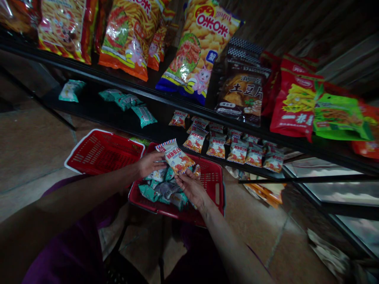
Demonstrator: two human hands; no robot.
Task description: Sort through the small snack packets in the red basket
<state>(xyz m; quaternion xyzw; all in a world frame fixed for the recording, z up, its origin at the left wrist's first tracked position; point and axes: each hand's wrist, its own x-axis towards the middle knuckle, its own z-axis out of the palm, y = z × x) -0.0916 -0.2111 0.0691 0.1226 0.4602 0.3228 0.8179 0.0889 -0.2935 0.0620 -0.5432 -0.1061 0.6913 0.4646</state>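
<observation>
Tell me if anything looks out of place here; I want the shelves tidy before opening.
On the lower shelf, the teal packets lie scattered at odd angles, one stranded far left, unlike the red-and-white packets in rows. Some packaging lies on the floor under the shelf's right part. Nothing looks torn or spilled.

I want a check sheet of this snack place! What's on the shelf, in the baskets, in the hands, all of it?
Surface: dark lower shelf, tiled floor below.
Job's things: small red-and-white snack packet held over the filled red basket of small packets.
Clutter: empty red basket beside it; teal packets and a row of small red packets on the shelf.
Grippers: left hand and right hand both grip the packet.
Cables: nothing seen.
Surroundings: big snack bags on the upper shelf; glass case at right.
</observation>
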